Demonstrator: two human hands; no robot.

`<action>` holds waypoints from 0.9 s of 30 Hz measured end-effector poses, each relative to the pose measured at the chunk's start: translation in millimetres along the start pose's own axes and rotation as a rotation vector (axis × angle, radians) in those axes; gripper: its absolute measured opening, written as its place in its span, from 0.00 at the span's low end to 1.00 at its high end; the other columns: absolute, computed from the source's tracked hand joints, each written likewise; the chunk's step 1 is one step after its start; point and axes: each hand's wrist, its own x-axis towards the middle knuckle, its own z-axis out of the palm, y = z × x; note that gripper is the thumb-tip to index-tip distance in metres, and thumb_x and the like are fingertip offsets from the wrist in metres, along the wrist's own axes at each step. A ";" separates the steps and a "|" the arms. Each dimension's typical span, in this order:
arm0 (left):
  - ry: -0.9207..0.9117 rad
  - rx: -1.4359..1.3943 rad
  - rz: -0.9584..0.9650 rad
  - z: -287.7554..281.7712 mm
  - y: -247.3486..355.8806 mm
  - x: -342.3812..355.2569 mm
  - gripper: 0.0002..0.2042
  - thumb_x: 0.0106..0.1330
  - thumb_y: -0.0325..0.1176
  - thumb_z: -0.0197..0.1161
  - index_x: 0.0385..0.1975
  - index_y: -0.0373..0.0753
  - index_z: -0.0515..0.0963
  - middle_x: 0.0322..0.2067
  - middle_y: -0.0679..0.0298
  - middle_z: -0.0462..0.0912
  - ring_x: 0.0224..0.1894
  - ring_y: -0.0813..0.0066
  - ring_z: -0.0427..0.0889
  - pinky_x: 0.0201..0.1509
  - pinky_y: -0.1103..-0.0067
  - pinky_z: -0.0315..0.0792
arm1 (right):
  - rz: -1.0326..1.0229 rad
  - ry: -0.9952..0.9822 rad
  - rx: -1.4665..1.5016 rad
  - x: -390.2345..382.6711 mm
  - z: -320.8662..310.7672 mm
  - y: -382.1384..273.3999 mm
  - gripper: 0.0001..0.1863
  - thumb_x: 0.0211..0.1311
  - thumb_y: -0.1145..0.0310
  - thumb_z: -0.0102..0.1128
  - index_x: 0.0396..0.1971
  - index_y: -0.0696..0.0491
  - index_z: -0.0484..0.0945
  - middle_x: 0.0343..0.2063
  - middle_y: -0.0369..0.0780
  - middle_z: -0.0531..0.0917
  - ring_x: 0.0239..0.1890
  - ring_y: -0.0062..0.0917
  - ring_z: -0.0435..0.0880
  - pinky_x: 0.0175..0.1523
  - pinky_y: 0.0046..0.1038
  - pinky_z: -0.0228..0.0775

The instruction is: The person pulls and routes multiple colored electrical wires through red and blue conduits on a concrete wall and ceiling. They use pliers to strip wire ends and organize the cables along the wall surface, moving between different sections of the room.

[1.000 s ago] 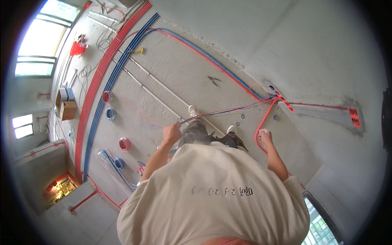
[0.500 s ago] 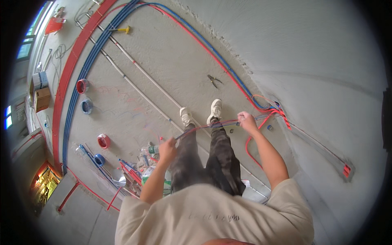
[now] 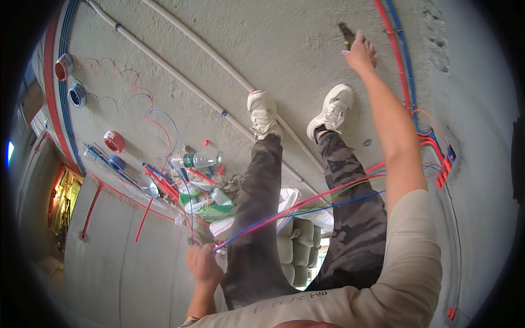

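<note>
Red and blue wires run from my left hand across my thighs toward the wall box at the right, with a green strand alongside. My left hand, low by my left leg, is closed around the wires' near end. My right arm stretches far forward, and my right hand is over the handle end of a pair of dark pliers on the floor. Its fingers are apart, with the handles partly hidden beneath them. Whether they touch the pliers I cannot tell.
Pale conduits cross the floor beneath my shoes. Wire coils, including a red coil, lie left, near a plastic bottle and green-white bags. Red and blue conduits follow the right wall to a red-ended wall box.
My right hand has let go of the wires and reached forward to the pliers. My left hand has drawn its end of the wires back toward me. I am leaning lower.
</note>
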 end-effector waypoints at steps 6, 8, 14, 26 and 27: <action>-0.076 0.027 0.027 -17.0 2.8 12.8 0.09 0.51 0.20 0.62 0.33 0.34 0.77 0.21 0.58 0.69 0.22 0.60 0.68 0.27 0.67 0.58 | -0.012 -0.011 0.042 10.2 40.9 15.9 0.35 0.60 0.61 0.65 0.62 0.61 0.62 0.61 0.57 0.72 0.63 0.52 0.72 0.67 0.45 0.66; -0.109 0.017 0.063 -26.9 6.7 11.8 0.09 0.52 0.20 0.63 0.33 0.34 0.77 0.21 0.59 0.70 0.23 0.59 0.69 0.28 0.67 0.59 | 0.043 -0.105 0.126 -6.1 36.7 28.0 0.27 0.60 0.64 0.58 0.56 0.66 0.68 0.54 0.59 0.77 0.58 0.52 0.76 0.63 0.45 0.69; -0.282 -0.022 0.026 -96.0 43.6 -4.5 0.09 0.55 0.21 0.60 0.35 0.38 0.80 0.28 0.53 0.79 0.34 0.50 0.79 0.39 0.60 0.68 | 0.021 -0.210 0.681 -204.2 -62.6 6.8 0.27 0.58 0.66 0.55 0.55 0.63 0.64 0.46 0.63 0.80 0.51 0.60 0.79 0.55 0.51 0.72; -0.402 0.000 0.564 -192.1 122.0 -54.0 0.06 0.68 0.30 0.58 0.37 0.37 0.80 0.26 0.46 0.79 0.27 0.48 0.80 0.33 0.65 0.73 | -0.164 0.061 1.263 -623.8 -318.3 32.7 0.10 0.68 0.68 0.62 0.42 0.57 0.74 0.30 0.49 0.82 0.36 0.45 0.84 0.42 0.40 0.73; -0.441 -0.046 0.517 -196.9 126.2 -54.5 0.06 0.68 0.31 0.58 0.35 0.37 0.80 0.25 0.49 0.79 0.26 0.53 0.79 0.33 0.67 0.72 | -0.120 0.042 1.208 -641.8 -314.9 33.4 0.11 0.68 0.67 0.61 0.43 0.57 0.75 0.31 0.50 0.83 0.37 0.47 0.84 0.42 0.41 0.73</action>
